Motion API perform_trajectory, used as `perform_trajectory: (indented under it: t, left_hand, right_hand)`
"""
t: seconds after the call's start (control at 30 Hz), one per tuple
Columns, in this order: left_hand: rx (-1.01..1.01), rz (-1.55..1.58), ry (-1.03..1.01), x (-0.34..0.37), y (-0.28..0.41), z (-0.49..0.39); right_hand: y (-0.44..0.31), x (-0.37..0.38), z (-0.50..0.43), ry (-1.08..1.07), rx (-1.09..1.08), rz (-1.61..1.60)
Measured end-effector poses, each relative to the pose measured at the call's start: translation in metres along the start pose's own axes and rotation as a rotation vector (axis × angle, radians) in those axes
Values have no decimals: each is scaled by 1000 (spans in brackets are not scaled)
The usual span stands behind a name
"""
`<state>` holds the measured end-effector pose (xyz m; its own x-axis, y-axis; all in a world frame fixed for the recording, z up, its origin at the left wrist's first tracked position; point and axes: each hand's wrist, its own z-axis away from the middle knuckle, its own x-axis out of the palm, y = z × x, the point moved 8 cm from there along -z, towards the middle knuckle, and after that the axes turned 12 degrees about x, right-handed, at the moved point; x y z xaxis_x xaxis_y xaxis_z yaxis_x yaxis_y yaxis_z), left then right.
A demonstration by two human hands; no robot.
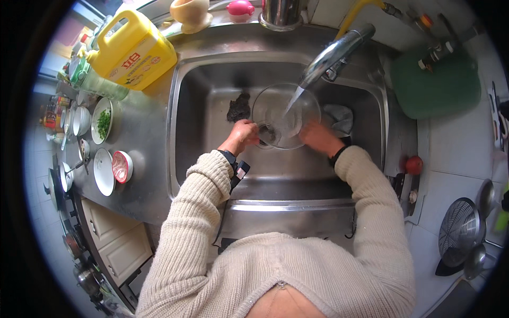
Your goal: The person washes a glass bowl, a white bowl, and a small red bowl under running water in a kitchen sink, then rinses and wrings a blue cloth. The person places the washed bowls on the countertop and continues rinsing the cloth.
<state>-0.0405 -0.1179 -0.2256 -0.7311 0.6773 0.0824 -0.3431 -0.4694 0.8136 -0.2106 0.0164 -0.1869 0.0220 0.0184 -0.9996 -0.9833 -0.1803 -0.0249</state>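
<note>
A clear glass bowl (pixel 286 131) is in the stainless steel sink (pixel 258 171), under a stream of water from the chrome faucet (pixel 338 55). My left hand (pixel 243 134) grips the bowl's near left rim. At its right side is my right hand (pixel 318 137), blurred by motion; its fingertips overlap the glass, and whether they grip the rim cannot be made out. Through the bowl's lower left part the sink drain (pixel 267 133) shows. A dark steel-wool scourer (pixel 239 108) lies left of the bowl, and a grey cloth (pixel 339 119) lies beyond my right hand.
On the left counter stand a yellow detergent jug (pixel 137 51), a plate of chopped greens (pixel 102 121), a white plate (pixel 104 173) and a red-rimmed bowl (pixel 122 167). A green board (pixel 435 85) leans at the right wall, where a strainer (pixel 461 230) hangs. Knives (pixel 399 185) are at the right edge.
</note>
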Motion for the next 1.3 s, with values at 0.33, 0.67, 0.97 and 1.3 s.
perform_trajectory:
  t: [0.33,0.67,0.97,1.3]
  left_hand:
    - [74,163,120,20,51,54]
    - [159,-257,7,-17,74,0]
    - [193,63,248,21,21,11]
    - [587,-775,393,0,88,5]
  right_hand:
    - [-82,-6,-43,-41,367,-954]
    - [-27,-2,-26,151,78,-290]
    - [-86,5,-75,67,422,-1158]
    - [8,31,-17,176,122,-159]
